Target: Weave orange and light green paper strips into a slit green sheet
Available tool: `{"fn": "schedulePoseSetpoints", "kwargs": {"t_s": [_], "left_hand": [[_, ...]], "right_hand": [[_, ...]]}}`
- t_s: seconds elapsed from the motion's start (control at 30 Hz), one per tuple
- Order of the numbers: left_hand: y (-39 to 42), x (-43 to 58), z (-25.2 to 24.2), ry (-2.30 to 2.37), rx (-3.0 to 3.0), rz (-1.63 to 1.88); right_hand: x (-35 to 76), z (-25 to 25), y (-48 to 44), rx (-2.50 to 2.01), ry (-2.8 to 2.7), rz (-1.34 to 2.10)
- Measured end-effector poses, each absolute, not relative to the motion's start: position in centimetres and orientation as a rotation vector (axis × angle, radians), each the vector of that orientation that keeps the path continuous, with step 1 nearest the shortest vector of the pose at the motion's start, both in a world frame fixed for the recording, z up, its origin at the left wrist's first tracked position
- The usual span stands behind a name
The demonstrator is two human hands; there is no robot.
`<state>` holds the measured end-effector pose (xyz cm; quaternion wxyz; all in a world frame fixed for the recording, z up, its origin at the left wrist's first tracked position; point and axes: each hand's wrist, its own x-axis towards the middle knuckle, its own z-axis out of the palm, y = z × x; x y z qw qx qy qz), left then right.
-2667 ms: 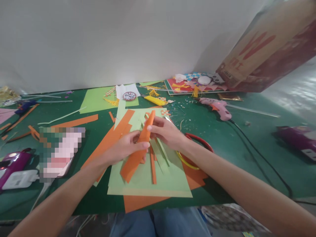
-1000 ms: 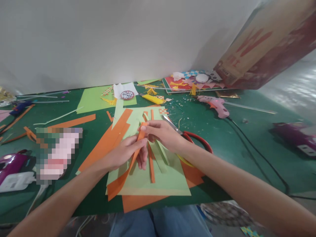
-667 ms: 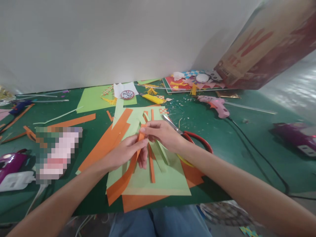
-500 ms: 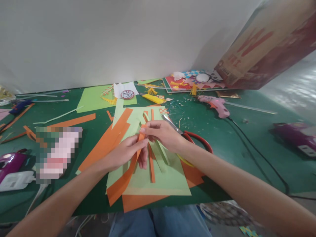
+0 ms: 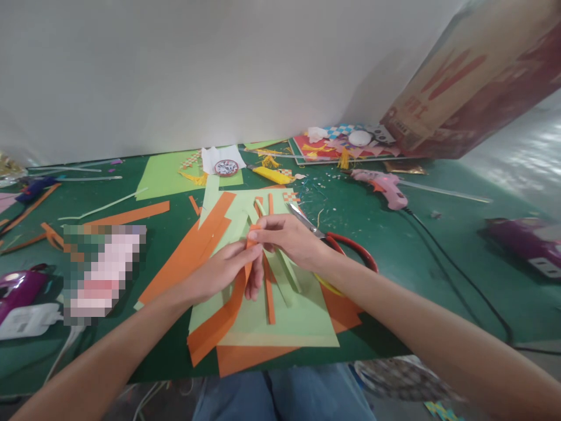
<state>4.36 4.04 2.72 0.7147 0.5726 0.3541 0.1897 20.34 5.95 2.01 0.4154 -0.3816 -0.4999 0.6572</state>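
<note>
Both my hands meet over pale green paper (image 5: pixel 280 336) at the middle of the table. My left hand (image 5: pixel 232 263) is closed on an orange paper strip (image 5: pixel 219 321), whose wide tail slants down to the lower left. At the strip's top end, my right hand (image 5: pixel 287 237) pinches it between thumb and fingers. Beneath the hands lie a narrow orange strip (image 5: pixel 270 298) and a folded light green strip (image 5: pixel 289 272). Wider orange sheets (image 5: pixel 184 260) are spread to the left. Scissors (image 5: pixel 346 242) with red handles rest just right of my right wrist.
A pink glue gun (image 5: pixel 385 187) with a black cord lies to the right. Behind the hands are a yellow cutter (image 5: pixel 269 174) and a round patterned piece (image 5: pixel 227 168). A paper bag (image 5: pixel 473 88) leans at the back right. A white plug (image 5: pixel 28 321) sits at the left.
The orange strip's top end has shifted slightly within the fingers, and its lower tail has moved a little left. Both hands stay almost in the same place.
</note>
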Motion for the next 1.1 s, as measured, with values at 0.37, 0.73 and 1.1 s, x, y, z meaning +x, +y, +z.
{"fn": "schedulePoseSetpoints", "kwargs": {"t_s": [0.37,0.73,1.1], "left_hand": [[4.11,4.14,2.67,0.777,1.300,0.407],[4.02,4.13,3.31,0.817,1.347,0.356],[3.86,4.21,2.95,0.833,1.254,0.398]], "right_hand": [[20.33,2.07,5.83,-0.964,-1.289,1.668],[20.58,1.78,5.98,-0.904,-1.267,1.717],[20.35,1.59,5.87,-0.954,-1.266,1.603]]}}
